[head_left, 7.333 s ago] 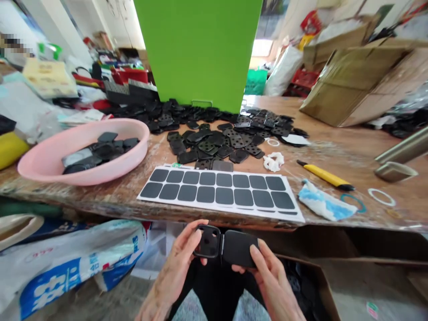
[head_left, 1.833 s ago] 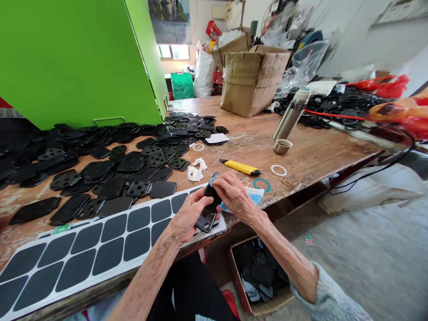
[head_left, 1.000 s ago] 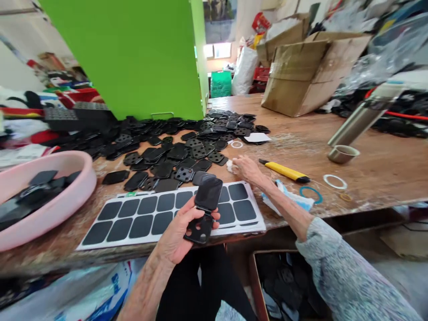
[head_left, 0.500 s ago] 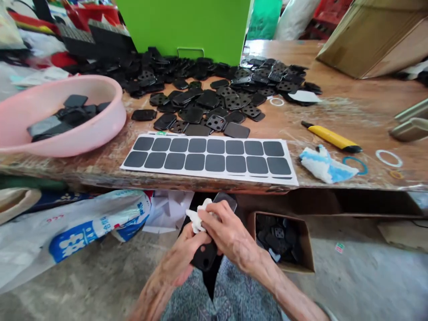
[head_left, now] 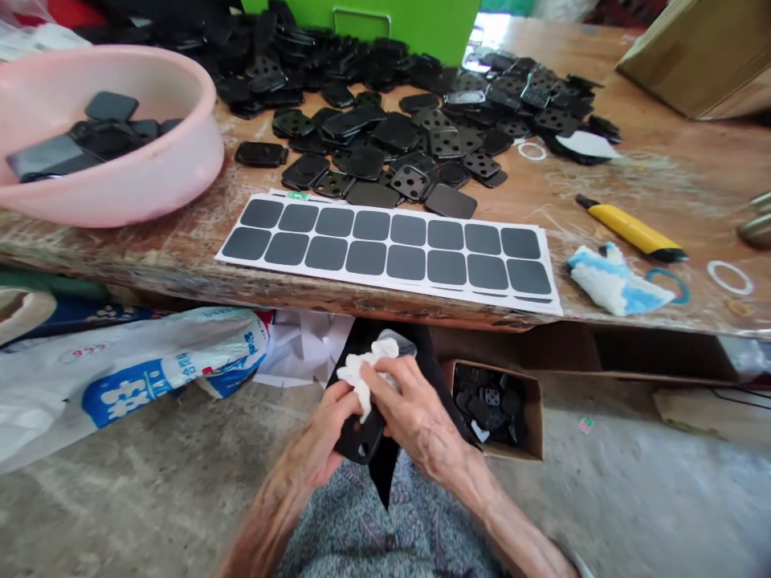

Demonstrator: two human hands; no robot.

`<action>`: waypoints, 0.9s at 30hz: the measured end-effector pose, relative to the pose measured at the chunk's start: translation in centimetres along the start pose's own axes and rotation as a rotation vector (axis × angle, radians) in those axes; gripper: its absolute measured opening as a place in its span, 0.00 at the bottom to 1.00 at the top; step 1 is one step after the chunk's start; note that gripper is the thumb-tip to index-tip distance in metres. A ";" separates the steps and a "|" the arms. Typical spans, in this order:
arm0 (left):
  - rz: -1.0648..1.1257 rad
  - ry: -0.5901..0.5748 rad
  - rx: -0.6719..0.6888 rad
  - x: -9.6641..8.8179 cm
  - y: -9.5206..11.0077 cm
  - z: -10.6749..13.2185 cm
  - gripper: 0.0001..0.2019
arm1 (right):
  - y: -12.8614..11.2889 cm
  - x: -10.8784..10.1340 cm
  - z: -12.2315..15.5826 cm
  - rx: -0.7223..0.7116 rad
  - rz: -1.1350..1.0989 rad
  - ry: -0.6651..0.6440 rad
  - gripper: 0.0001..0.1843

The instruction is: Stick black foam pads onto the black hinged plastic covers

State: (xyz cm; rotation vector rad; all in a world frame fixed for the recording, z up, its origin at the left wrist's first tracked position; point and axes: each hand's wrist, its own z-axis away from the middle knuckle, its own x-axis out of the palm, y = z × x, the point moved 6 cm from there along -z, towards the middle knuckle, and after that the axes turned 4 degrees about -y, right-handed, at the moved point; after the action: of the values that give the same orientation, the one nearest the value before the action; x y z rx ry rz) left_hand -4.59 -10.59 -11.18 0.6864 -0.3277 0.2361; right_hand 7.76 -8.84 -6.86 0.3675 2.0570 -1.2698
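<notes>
1. The black case (head_left: 356,445) sits over the lap, below the workbench (head_left: 174,261) edge.
2. The left hand (head_left: 324,433) grips its side; the right hand (head_left: 420,416) pinches white tissue (head_left: 367,359) against it.
3. Looks like wiping to me; another stroke calls for steady holding and light pressure.
4. Beyond lies a white sheet of dark squares (head_left: 389,245).

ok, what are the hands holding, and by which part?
Left hand: black holed plate, by its left edge. Right hand: crumpled white wad, tissue or cloth, by its right side.
</notes>
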 end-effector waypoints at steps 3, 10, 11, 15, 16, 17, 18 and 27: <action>-0.012 -0.080 0.023 -0.1 0.0 0.1 0.13 | 2.2 0.2 -0.2 -0.010 0.021 0.050 0.17; 0.002 -0.096 -0.018 -0.7 -0.2 0.0 0.18 | 4.7 -2.1 2.1 0.217 0.083 0.185 0.18; 0.012 -0.054 -0.028 -0.7 -0.4 -0.1 0.18 | 3.5 -1.5 1.8 0.187 0.068 0.153 0.19; 0.018 0.029 -0.020 -0.8 -0.7 -0.1 0.11 | 1.1 1.2 0.1 0.022 0.013 0.021 0.19; -0.008 -0.030 -0.020 -0.6 -0.7 0.0 0.10 | 1.5 1.5 -0.1 0.017 0.013 0.026 0.18; -0.033 -0.104 -0.024 -0.3 -0.8 0.2 0.10 | 2.2 1.3 -0.1 0.034 0.020 0.044 0.17; -0.052 -0.166 -0.026 -0.2 -0.7 0.3 0.11 | 3.1 0.9 0.0 0.077 0.032 0.071 0.16; -0.082 -0.149 -0.031 -1.8 -0.9 -1.0 0.20 | 5.6 -14.7 -4.0 0.183 0.294 0.361 0.08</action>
State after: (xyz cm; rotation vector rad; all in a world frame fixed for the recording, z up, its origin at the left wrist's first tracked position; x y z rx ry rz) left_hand -5.73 -10.77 -13.07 0.6868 -0.4437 0.1013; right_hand 19.92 -1.01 0.45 1.0090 2.0785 -1.2796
